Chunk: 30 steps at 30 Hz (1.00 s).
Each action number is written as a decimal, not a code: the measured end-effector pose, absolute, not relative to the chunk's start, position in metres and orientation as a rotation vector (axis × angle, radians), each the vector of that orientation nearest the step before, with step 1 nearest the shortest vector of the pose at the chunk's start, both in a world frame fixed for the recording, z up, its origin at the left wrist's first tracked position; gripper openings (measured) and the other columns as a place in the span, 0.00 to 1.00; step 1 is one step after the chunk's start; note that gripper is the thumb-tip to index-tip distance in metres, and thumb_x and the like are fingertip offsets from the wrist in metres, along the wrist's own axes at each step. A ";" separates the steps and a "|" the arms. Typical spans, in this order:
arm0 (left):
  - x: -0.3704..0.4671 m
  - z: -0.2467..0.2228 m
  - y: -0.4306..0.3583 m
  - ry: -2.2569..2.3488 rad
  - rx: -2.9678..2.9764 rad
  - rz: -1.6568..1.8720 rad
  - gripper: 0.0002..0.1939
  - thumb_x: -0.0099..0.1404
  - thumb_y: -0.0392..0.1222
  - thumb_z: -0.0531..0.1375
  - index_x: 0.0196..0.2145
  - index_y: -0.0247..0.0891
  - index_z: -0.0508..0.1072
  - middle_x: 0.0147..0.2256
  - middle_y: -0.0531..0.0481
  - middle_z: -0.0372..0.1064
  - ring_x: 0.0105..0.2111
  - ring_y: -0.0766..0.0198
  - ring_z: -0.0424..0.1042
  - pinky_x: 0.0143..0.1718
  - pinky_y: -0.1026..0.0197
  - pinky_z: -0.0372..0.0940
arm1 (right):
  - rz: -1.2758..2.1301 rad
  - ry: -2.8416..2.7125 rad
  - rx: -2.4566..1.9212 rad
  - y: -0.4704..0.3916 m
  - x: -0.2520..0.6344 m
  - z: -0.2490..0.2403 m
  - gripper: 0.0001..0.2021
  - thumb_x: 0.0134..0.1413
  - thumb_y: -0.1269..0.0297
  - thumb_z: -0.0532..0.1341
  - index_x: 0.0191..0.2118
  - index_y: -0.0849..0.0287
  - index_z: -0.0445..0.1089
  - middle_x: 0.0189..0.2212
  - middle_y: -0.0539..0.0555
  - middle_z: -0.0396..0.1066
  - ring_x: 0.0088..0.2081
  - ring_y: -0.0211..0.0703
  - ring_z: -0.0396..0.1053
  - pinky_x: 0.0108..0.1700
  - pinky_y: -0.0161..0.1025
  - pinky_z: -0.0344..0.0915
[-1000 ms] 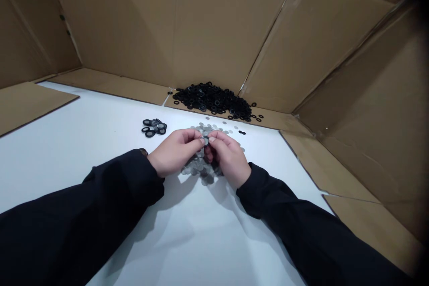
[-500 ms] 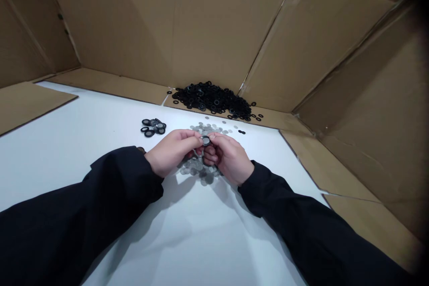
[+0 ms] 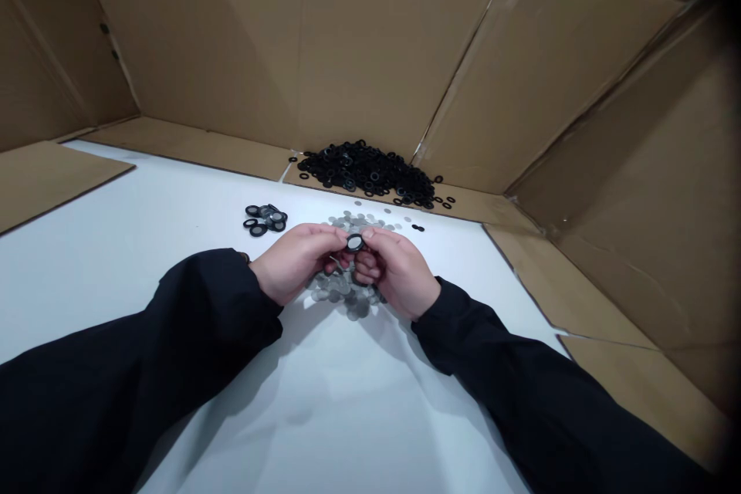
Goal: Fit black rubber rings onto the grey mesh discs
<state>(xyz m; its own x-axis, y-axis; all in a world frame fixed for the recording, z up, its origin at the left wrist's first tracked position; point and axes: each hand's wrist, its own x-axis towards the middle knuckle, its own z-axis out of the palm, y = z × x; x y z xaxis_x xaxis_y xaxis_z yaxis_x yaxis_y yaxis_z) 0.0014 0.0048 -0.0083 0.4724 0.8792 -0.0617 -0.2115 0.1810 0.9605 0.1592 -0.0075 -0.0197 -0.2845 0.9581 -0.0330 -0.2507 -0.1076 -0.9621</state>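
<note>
Between both hands, above the white table, is a black ring with a pale grey disc (image 3: pixel 354 243) inside it. My left hand (image 3: pixel 304 258) pinches its left edge with thumb and finger. From the other side my right hand (image 3: pixel 397 266) grips the right edge, its lower fingers curled under. Beneath the hands lies a spread of thin grey discs (image 3: pixel 350 301), partly covered by them. To the left sits a small cluster of black rings with grey discs in them (image 3: pixel 265 220).
A large heap of black rings (image 3: pixel 367 170) lies at the back on a cardboard strip (image 3: pixel 225 158). Two black rings (image 3: pixel 417 228) rest right of the discs. Tall cardboard walls (image 3: pixel 359 38) enclose the white table (image 3: pixel 312 417) at the back and sides.
The ring with the disc has tilted slightly between the fingers, and the left thumb has drawn back a little from the disc's face. Both hands otherwise stay in place.
</note>
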 end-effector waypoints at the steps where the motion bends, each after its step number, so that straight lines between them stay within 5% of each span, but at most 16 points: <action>1: 0.001 -0.009 0.005 0.741 1.124 0.878 0.06 0.55 0.39 0.61 0.24 0.32 0.71 0.26 0.47 0.67 0.28 0.65 0.64 0.30 0.61 0.57 | 1.576 -1.164 -0.908 -0.007 0.159 -0.020 0.16 0.51 0.53 0.63 0.24 0.57 0.59 0.16 0.43 0.50 0.18 0.32 0.45 0.22 0.35 0.45; 21: 0.001 -0.005 0.001 0.857 1.346 0.761 0.05 0.56 0.39 0.61 0.29 0.35 0.69 0.25 0.53 0.67 0.25 0.69 0.64 0.29 0.64 0.59 | 1.460 -1.163 -0.916 0.000 0.161 -0.029 0.18 0.51 0.50 0.65 0.25 0.58 0.62 0.15 0.43 0.53 0.17 0.30 0.48 0.20 0.32 0.45; 30: 0.001 -0.003 0.002 0.892 1.374 0.804 0.08 0.58 0.42 0.61 0.31 0.35 0.69 0.25 0.54 0.64 0.24 0.70 0.61 0.26 0.65 0.57 | 1.105 -1.431 -1.050 -0.004 0.164 -0.031 0.18 0.57 0.47 0.60 0.29 0.58 0.64 0.19 0.44 0.57 0.21 0.33 0.53 0.23 0.32 0.51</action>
<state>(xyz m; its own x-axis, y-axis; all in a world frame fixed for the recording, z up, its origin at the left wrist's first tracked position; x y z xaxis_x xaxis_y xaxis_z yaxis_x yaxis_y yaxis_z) 0.0007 0.0017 -0.0032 0.4577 0.8872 -0.0579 0.0341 0.0476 0.9983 0.1640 -0.0037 -0.0305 -0.1194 0.9732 0.1964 0.0562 0.2041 -0.9773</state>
